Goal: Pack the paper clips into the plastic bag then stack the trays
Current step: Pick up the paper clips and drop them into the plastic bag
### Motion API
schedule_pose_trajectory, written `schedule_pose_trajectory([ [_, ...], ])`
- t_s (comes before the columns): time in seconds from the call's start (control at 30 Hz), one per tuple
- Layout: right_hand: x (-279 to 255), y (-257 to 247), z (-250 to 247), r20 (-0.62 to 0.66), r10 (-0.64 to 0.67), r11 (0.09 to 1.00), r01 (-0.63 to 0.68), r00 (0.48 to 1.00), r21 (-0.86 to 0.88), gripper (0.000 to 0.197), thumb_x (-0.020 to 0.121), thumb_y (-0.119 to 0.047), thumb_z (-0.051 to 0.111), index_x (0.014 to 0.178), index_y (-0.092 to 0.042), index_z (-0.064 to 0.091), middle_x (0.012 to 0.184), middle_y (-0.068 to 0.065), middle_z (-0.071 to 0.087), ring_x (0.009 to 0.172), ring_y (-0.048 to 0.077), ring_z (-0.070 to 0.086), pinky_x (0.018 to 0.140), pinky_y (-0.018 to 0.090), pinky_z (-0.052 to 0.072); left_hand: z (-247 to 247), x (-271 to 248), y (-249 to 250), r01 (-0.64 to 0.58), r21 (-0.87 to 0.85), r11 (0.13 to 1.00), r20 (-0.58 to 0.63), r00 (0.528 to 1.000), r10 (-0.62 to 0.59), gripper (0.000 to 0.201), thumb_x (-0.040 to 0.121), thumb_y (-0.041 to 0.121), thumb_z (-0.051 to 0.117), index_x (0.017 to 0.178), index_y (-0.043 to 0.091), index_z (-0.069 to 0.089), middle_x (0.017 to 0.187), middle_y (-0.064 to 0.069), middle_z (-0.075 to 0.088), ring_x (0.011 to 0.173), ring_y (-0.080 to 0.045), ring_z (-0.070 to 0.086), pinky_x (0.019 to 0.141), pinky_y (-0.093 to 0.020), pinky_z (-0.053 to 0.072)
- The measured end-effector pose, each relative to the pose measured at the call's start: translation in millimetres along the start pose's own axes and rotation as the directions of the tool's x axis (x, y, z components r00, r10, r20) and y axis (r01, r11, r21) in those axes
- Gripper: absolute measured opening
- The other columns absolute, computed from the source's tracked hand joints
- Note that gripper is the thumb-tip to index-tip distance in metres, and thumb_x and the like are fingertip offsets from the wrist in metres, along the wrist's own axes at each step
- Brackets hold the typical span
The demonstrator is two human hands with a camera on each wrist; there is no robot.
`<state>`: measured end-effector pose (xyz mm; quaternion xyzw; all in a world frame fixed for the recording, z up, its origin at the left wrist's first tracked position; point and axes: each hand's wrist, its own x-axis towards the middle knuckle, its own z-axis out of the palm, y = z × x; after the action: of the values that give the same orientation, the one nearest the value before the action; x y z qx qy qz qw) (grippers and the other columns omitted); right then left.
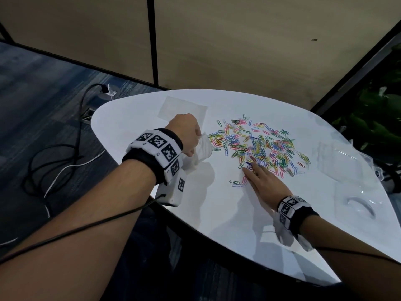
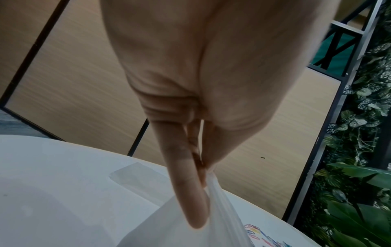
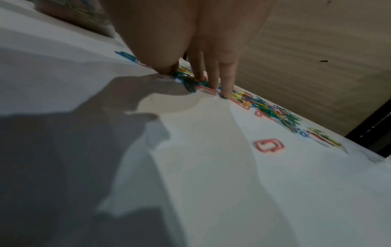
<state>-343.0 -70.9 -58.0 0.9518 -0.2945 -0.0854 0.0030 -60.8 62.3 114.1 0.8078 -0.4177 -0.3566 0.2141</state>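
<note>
- Table (image 1: 217, 213): white, rounded top, with a dark edge along the near side.
- Paper clips (image 1: 256, 144): many, in mixed colours (green, blue, yellow, pink, red), lying loose in a wide scatter across the middle of the table; a few strays lie apart on the near side of the heap.
- Plastic bag (image 1: 202, 149): clear and crumpled, held up off the table just left of the clip scatter, its lower part hanging toward the surface.
- Left hand (image 1: 184, 131): thumb and fingers closed in a pinch on the upper edge of the plastic bag; the left wrist view shows the film gathered between thumb and fingers.
- Right hand (image 1: 262, 181): palm down with fingers extended, fingertips (image 3: 226, 86) resting on the near edge of the clip heap, grasping nothing (the right wrist view is blurred).
- Trays (image 1: 345, 161): clear plastic, on the right side of the table, well apart from the bag; their count and exact outlines are hard to make out.
- Second clear sheet or bag (image 1: 182, 109): flat on the far-left part of the table, beyond the left hand.
- Cables (image 1: 65, 153): black and white, lying on the carpet to the left of the table.
- Plants (image 1: 377, 118): green foliage at the right edge.
</note>
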Motion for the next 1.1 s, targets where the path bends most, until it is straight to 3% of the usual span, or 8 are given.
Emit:
schedule_pose_trajectory([
  [0.17,14.1,-5.6,-17.2,-0.132,-0.055,0.994,0.067,0.99,0.09,0.011,0.092,-0.008,0.059,0.094,-0.004,0.069,0.092,0.011,0.066,0.083,0.031,0.063,0.067,0.04,0.055,1.5,2.6,2.3,-0.001,0.0,1.0,0.007,1.0,0.001,0.029,0.101,0.001,0.046,0.122,0.004,0.065,0.084,-0.016,0.071,0.083,-0.031,0.077,0.083,-0.04,0.063],
  [0.3,25.1,9.3,-29.7,-0.121,0.29,0.891,-0.222,0.949,0.397,0.014,0.087,-0.002,0.064,0.082,-0.007,0.076,0.078,0.007,0.072,0.073,0.024,0.066,0.074,0.03,0.053,6.7,4.6,7.2,-0.016,0.021,1.0,0.02,1.0,0.016,0.03,0.1,0.0,0.047,0.124,0.004,0.065,0.083,-0.016,0.072,0.084,-0.031,0.077,0.084,-0.04,0.062],
  [0.4,27.0,30.8,-39.1,0.102,0.59,0.552,-0.492,0.801,0.673,0.009,0.083,-0.008,0.074,0.089,-0.013,0.078,0.081,0.004,0.075,0.074,0.018,0.071,0.087,0.031,0.057,10.4,6.2,10.9,-0.027,0.017,0.999,0.027,0.999,0.026,0.031,0.1,-0.001,0.046,0.125,0.004,0.065,0.085,-0.017,0.072,0.083,-0.032,0.077,0.083,-0.04,0.063],
  [0.5,27.2,39.3,-61.6,0.313,0.612,0.061,-0.438,0.727,0.897,0.009,0.081,-0.001,0.074,0.084,-0.01,0.075,0.092,0.016,0.076,0.077,0.023,0.074,0.087,0.036,0.059,16.6,6.1,16.3,-0.051,0.018,0.999,0.04,0.998,0.051,0.032,0.1,-0.003,0.045,0.125,0.003,0.064,0.086,-0.018,0.072,0.081,-0.032,0.077,0.08,-0.038,0.063],
  [0.6,26.8,23.5,-100.9,0.318,0.485,-0.292,-0.192,0.815,0.937,0.015,0.084,0.006,0.067,0.099,0.003,0.07,0.104,0.022,0.071,0.086,0.024,0.073,0.076,0.024,0.06,23.7,6.6,22.6,-0.074,0.023,0.997,0.061,0.996,0.072,0.03,0.101,-0.002,0.046,0.124,0.003,0.065,0.082,-0.016,0.071,0.075,-0.029,0.075,0.076,-0.035,0.063],
  [0.7,24.1,-7.8,-133.4,0.27,0.3,-0.418,-0.129,0.915,0.899,0.022,0.087,0.004,0.064,0.109,0.004,0.066,0.101,0.016,0.073,0.093,0.021,0.073,0.076,0.019,0.057,30.5,8.3,28.8,-0.09,0.016,0.996,0.073,0.993,0.088,0.03,0.101,-0.001,0.047,0.125,0.003,0.064,0.077,-0.014,0.069,0.062,-0.022,0.071,0.067,-0.028,0.063],
  [0.8,23.0,-40.5,-137.5,0.233,0.226,-0.307,-0.158,0.946,0.938,0.019,0.086,0.01,0.062,0.104,0.005,0.068,0.094,0.017,0.073,0.087,0.024,0.073,0.078,0.024,0.059,38.5,8.8,34.2,-0.103,-0.016,0.995,0.081,0.991,0.104,0.03,0.101,0.0,0.045,0.125,0.002,0.064,0.08,-0.017,0.071,0.059,-0.018,0.069,0.06,-0.023,0.061],
  [1.1,24.6,-68.2,-123.2,-0.071,0.286,0.523,-0.093,0.956,0.847,0.013,0.084,-0.005,0.064,0.088,-0.01,0.076,0.068,0.007,0.074,0.058,0.014,0.071,0.066,0.033,0.061,56.6,9.6,45.5,-0.14,-0.049,0.989,0.092,0.985,0.144,0.026,0.102,0.005,0.048,0.118,0.003,0.068,0.076,-0.014,0.071,0.059,-0.016,0.071,0.069,-0.029,0.064],
])
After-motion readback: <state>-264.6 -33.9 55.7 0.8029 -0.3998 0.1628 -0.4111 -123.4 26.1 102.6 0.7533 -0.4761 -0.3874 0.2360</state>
